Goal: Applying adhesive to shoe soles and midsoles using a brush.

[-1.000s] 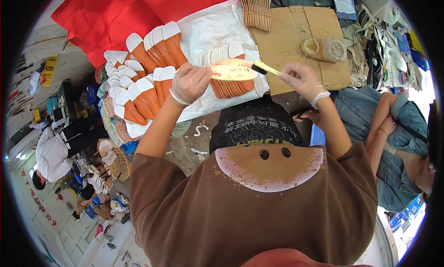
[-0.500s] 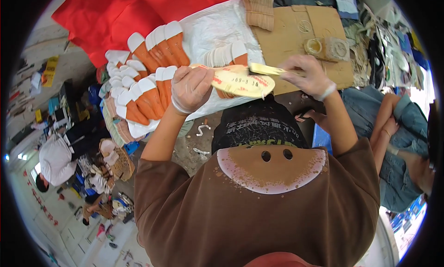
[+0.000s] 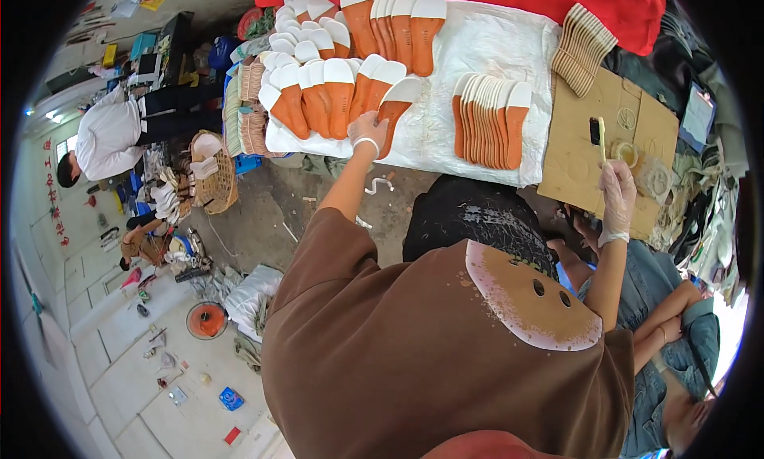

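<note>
My left hand (image 3: 368, 130), in a thin clear glove, is closed on the edge of an orange-and-white insole (image 3: 397, 109) at the front of the white-covered table. Beside it, overlapping rows of similar insoles (image 3: 314, 101) lie with their white toe ends pointing away from me. My right hand (image 3: 618, 192), gloved too, is raised near the cardboard at the right. Its fingers grip the pale handle of a small brush (image 3: 602, 133), whose dark bristles point up and to the left.
A fanned row of insoles (image 3: 485, 125) lies mid-table on white sheeting (image 3: 469, 41). Beyond the cardboard (image 3: 585, 125) is a banded bundle of tan insoles (image 3: 583, 49). A round clear container (image 3: 625, 152) stands by the brush. A seated person in denim (image 3: 668, 300) is close at my right.
My left hand has moved left, from the pale printed insole over the table's middle to an orange-and-white one beside the rows. My right hand has drawn the brush away to the right.
</note>
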`<action>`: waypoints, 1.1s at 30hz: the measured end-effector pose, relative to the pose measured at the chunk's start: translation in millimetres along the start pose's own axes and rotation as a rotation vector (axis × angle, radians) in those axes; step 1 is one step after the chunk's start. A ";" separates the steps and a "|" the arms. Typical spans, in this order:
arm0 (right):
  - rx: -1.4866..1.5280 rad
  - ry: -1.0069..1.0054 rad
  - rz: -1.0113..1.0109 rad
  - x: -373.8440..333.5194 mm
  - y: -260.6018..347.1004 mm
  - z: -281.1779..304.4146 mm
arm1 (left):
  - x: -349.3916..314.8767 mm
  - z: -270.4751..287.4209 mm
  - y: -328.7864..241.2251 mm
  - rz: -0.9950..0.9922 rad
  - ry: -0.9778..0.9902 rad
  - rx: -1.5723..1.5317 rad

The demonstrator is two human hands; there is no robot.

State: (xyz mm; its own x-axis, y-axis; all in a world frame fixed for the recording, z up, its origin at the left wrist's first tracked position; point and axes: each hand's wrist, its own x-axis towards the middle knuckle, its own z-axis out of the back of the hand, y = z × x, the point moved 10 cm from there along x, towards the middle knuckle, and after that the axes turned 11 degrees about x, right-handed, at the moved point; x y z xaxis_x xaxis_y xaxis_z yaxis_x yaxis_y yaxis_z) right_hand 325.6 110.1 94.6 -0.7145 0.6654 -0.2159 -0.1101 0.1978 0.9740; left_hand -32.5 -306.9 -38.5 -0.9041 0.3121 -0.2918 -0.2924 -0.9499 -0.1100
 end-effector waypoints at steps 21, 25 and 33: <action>-0.197 -0.035 -0.081 9.1 -7.9 -15.5 | 86.9 -3.9 90.5 0.323 -0.010 0.128; -0.288 -0.097 -0.080 7.1 -16.5 4.2 | 69.7 27.8 74.2 0.372 -0.295 0.481; -0.803 -0.609 -0.248 0.4 -101.9 147.9 | 69.0 48.0 48.4 0.501 -0.354 0.222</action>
State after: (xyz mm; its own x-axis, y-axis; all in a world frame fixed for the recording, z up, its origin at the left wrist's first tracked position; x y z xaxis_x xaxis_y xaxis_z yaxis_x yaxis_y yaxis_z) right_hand 438.7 196.7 -14.9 -0.1630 0.9669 -0.1965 -0.7943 -0.0104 0.6074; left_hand -124.0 -332.0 -18.3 -0.9846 -0.1567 0.0779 0.1680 -0.9713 0.1685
